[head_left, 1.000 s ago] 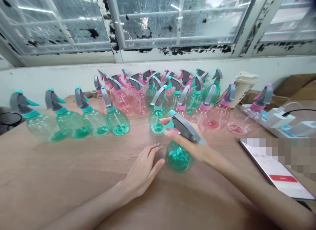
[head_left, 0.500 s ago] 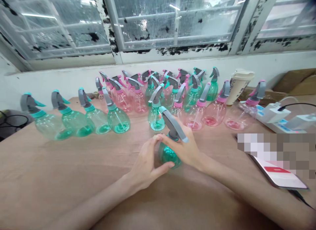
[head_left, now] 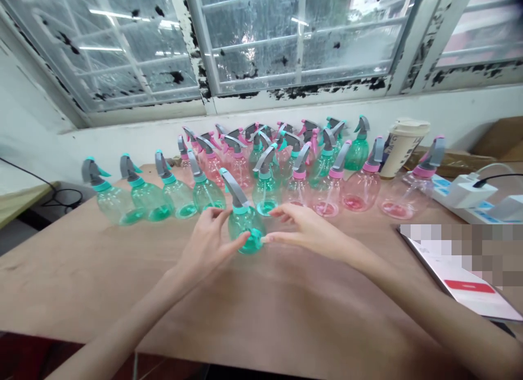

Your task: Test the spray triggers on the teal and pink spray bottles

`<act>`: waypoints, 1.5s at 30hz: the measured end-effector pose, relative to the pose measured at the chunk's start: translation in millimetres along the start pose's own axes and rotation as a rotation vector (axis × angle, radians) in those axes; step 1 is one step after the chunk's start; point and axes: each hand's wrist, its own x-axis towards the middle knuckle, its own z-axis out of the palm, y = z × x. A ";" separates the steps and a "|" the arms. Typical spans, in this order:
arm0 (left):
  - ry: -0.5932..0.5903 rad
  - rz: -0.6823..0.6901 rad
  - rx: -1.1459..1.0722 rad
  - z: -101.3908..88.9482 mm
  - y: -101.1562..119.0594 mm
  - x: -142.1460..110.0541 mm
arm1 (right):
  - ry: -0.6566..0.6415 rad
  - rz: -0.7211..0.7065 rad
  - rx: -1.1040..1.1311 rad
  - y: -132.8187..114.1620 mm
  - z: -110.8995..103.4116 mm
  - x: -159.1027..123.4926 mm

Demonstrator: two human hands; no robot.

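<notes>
A green see-through spray bottle (head_left: pixel 245 225) with a grey trigger head and turquoise collar stands in front of me, its head leaning to the left. My left hand (head_left: pixel 211 239) is curved about its left side, the thumb across the front of the bottle. Some of that hand's fingers are hidden from view. On the right side my right hand (head_left: pixel 304 230) has thumb and fingers apart, the thumb tip close to or touching the bottle. Just behind stands another green spray bottle (head_left: pixel 265 190) in the row.
Several green spray bottles (head_left: pixel 151 199) line the left. Pink spray bottles (head_left: pixel 362 188) stand at the right and back, mixed with green ones. A paper cup (head_left: pixel 402 148), a power strip with white chargers (head_left: pixel 469 189) and a phone (head_left: pixel 461 285) are on the right of the table (head_left: pixel 134 282).
The held green bottle has moved left and away from me. My right hand has come off its upper part to its right side. The camera view has shifted.
</notes>
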 end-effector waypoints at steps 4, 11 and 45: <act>-0.087 -0.067 0.088 -14.1 -12.1 16.1 | -0.106 0.082 0.042 9.0 5.9 5.6; -0.140 -0.066 0.313 -21.3 -9.6 45.6 | -0.214 0.112 0.115 33.3 18.0 14.6; -0.161 -0.209 0.386 -20.1 27.9 65.8 | -0.079 -0.022 -0.093 48.4 55.7 5.9</act>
